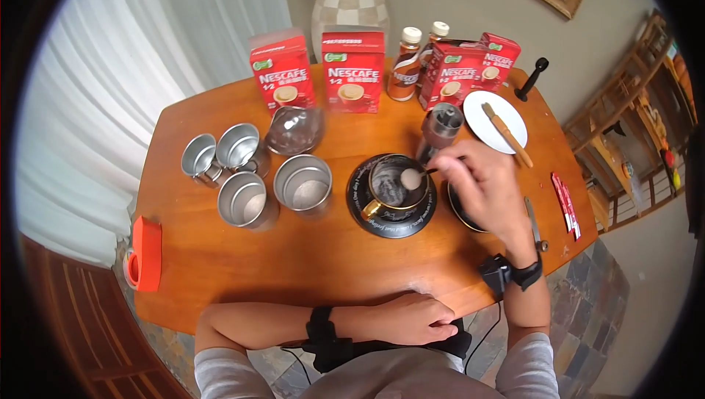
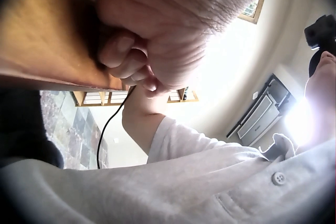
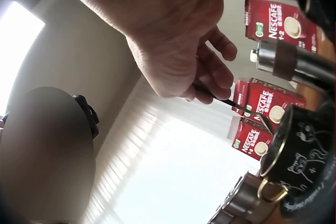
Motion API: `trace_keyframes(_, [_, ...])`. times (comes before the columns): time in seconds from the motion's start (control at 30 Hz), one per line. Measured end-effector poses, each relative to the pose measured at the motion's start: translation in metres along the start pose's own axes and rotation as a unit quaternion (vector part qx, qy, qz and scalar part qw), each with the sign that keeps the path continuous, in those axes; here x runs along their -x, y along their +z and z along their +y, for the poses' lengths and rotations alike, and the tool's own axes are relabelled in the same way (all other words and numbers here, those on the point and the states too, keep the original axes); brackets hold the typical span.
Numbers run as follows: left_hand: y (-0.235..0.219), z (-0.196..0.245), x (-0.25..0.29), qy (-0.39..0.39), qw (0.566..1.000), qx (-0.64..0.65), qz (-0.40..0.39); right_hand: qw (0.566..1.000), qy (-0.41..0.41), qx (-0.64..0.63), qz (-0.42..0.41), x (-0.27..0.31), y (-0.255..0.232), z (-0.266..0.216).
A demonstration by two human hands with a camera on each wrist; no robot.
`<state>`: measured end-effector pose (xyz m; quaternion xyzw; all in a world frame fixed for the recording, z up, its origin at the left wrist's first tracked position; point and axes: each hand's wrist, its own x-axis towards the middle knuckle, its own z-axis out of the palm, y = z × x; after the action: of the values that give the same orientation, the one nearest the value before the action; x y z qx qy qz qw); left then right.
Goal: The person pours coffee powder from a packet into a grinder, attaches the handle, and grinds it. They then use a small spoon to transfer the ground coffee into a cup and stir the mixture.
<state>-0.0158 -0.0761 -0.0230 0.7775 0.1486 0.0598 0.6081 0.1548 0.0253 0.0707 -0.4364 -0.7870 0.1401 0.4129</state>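
My right hand (image 1: 481, 182) pinches the dark handle of a small spoon (image 1: 411, 178), with its pale bowl over the mouth of a black cup (image 3: 302, 153). This cup has a gold rim, a gold handle and white cat drawings, and it stands on a black saucer (image 1: 396, 230) with white lettering. Partly hidden under the right hand is another black, gold-rimmed piece (image 1: 459, 208). At the near table edge my left hand (image 1: 415, 318) rests with nothing in it. Its fingers (image 2: 126, 58) are loosely curled.
Several metal cups (image 1: 302, 186) and a clear glass vessel (image 1: 295, 131) stand left of the saucer. Behind it are a metal cylinder (image 1: 443, 121), red Nescafe boxes (image 1: 352, 76) and bottles (image 1: 404, 68). A brush (image 1: 503, 131) lies across a white plate (image 1: 481, 131); red sachets (image 1: 564, 204) lie right.
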Motion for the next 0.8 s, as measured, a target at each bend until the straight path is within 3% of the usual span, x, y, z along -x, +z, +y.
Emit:
trace_keyframes(0.13, [-0.011,0.008,0.003,0.002,1.0,-0.015,0.009,0.998,-0.043,0.032,-0.024,0.01,0.028,0.024])
trace_keyframes(0.27, [-0.04,0.043,0.028,0.024,0.978,-0.073,0.192,0.999,-0.024,-0.011,-0.018,0.014,0.033,0.033])
trace_keyframes(0.33, [-0.054,0.052,0.044,0.021,0.94,-0.138,0.31,1.0,-0.024,-0.016,-0.004,0.015,0.034,0.035])
trace_keyframes(0.43, [-0.063,0.03,0.055,0.024,0.858,-0.165,0.486,0.999,-0.038,0.003,0.029,0.015,0.034,0.033])
trace_keyframes(0.53, [-0.065,0.015,0.047,0.019,0.798,-0.217,0.563,0.997,-0.05,0.009,0.055,0.016,0.033,0.035])
trace_keyframes(0.63, [-0.059,-0.014,0.046,-0.045,0.838,-0.081,0.538,0.996,-0.056,0.01,0.064,0.018,0.035,0.034])
trace_keyframes(0.8, [-0.069,-0.019,0.044,-0.105,0.851,0.013,0.514,0.996,-0.058,0.01,0.066,0.019,0.038,0.034])
